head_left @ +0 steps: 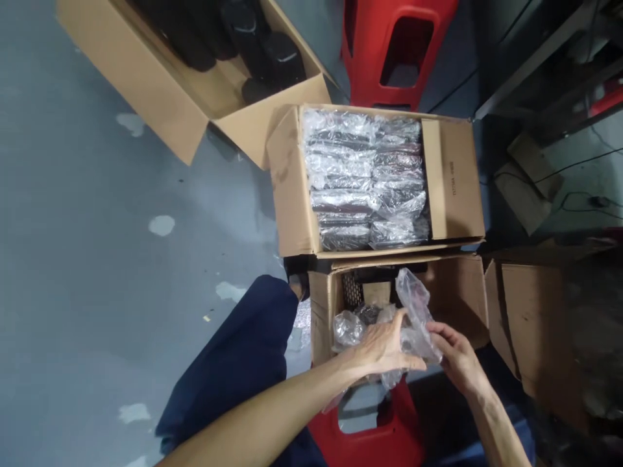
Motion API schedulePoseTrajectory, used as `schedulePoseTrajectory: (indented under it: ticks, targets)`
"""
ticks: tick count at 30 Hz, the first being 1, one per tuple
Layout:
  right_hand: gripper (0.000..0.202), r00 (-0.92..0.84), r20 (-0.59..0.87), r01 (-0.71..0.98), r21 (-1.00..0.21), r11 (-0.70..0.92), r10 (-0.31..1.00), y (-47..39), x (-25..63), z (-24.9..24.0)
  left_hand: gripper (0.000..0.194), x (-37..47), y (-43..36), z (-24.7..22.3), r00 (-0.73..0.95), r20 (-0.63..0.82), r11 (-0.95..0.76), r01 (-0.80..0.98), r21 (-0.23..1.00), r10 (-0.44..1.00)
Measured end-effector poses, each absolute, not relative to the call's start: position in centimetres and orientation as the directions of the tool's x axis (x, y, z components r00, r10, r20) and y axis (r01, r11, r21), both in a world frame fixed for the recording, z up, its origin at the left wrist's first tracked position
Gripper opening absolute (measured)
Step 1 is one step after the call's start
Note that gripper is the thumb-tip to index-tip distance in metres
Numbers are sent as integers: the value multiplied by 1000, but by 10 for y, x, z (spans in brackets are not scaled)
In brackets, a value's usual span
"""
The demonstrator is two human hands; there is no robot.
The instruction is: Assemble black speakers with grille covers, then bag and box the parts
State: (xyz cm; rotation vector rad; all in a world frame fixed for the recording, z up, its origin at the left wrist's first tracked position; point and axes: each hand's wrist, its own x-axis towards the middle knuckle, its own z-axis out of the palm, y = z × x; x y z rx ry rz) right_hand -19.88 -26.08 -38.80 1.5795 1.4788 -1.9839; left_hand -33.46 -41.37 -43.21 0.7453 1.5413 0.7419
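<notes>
Over a cardboard box (321,318) in front of my knees, my right hand (453,353) pinches the edge of a clear plastic bag (413,295). My left hand (389,344) is beside the same bag, thumb and fingers spread apart, with its fingertips close to the plastic. Crumpled clear plastic (348,327) lies in the box under my left hand. A black perforated part (353,289) shows at the box's back left. Whether the bag has anything in it cannot be made out.
Behind stands a carton (294,188) packed with plastic-wrapped dark items (341,165) and a cardboard insert (455,181). Another carton (146,84) with black objects (263,55) is at the upper left. Red stools (363,58) stand behind and below the boxes. Cables run at the right.
</notes>
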Motion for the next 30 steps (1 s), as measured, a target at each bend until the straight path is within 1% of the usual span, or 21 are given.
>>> schedulePoseTrajectory:
  ticks: [1, 2, 3, 4, 5, 6, 7, 8, 10, 11, 12, 14, 15, 17, 19, 21, 22, 23, 26, 27, 30]
  targets:
    - [42, -437, -825, 708, -561, -429, 357, -265, -201, -385, 99, -335, -413, -431, -87, -537, 541, 22, 841, 839]
    - [36, -468, -824, 747, -562, -355, 320, -267, -205, -383, 85, -335, -412, -431, -87, -490, 492, 12, 870, 867]
    - [31, -496, -822, 787, -562, -255, 280, -265, -210, -382, 64, -335, -411, -432, -92, -456, 459, 19, 888, 885]
    - [27, -521, -819, 818, -560, -132, 240, -260, -218, -382, 42, -336, -411, -434, -108, -449, 455, 40, 890, 887]
    - [24, -547, -808, 828, -561, -2, 219, -252, -228, -382, 27, -336, -410, -437, -140, -469, 481, 69, 874, 872]
    - [21, -585, -778, 810, -575, 118, 230, -241, -243, -383, 19, -336, -410, -440, -180, -505, 526, 97, 845, 844]
    - [19, -641, -716, 767, -601, 224, 275, -230, -261, -386, 17, -337, -409, -443, -220, -542, 574, 119, 810, 811]
    - [20, -707, -622, 707, -632, 318, 337, -219, -283, -391, 15, -337, -409, -446, -255, -567, 609, 132, 782, 783]
    - [23, -815, -359, 564, -673, 479, 455, -200, -336, -405, 11, -338, -408, -451, -310, -556, 615, 139, 776, 771]
    - [25, -850, -247, 496, -670, 552, 465, -194, -366, -416, 11, -339, -408, -452, -332, -525, 591, 138, 795, 784]
    - [27, -882, -143, 423, -659, 622, 449, -189, -395, -428, 15, -340, -408, -453, -350, -484, 555, 135, 821, 802]
    - [36, -914, 16, 303, -635, 710, 405, -183, -447, -456, 33, -344, -407, -452, -373, -388, 460, 126, 879, 843]
    - [40, -924, 59, 257, -637, 727, 378, -181, -467, -471, 43, -346, -407, -451, -373, -345, 413, 120, 903, 861]
    - [36, -934, 56, 229, -663, 713, 352, -178, -495, -497, 57, -352, -408, -449, -349, -294, 344, 88, 935, 890]
    - [26, -930, -16, 280, -677, 681, 366, -173, -506, -512, 61, -358, -408, -447, -308, -283, 309, 38, 950, 908]
    - [28, -914, -73, 344, -662, 666, 399, -167, -501, -512, 62, -363, -407, -445, -273, -274, 291, 24, 956, 922]
    - [29, -908, -80, 360, -653, 667, 411, -163, -494, -505, 59, -365, -407, -444, -256, -276, 294, 32, 955, 926]
    - [28, -905, -73, 362, -649, 669, 419, -159, -484, -494, 52, -367, -407, -443, -243, -291, 311, 47, 949, 925]
    - [24, -895, -25, 348, -662, 663, 445, -153, -435, -442, 17, -373, -408, -437, -255, -399, 427, 63, 902, 880]
    - [25, -880, -20, 364, -670, 647, 474, -154, -414, -422, 15, -375, -408, -435, -271, -435, 461, 40, 886, 859]
    - [26, -759, -61, 484, -719, 499, 648, -169, -348, -370, 43, -381, -409, -433, -291, -496, 493, -87, 866, 818]
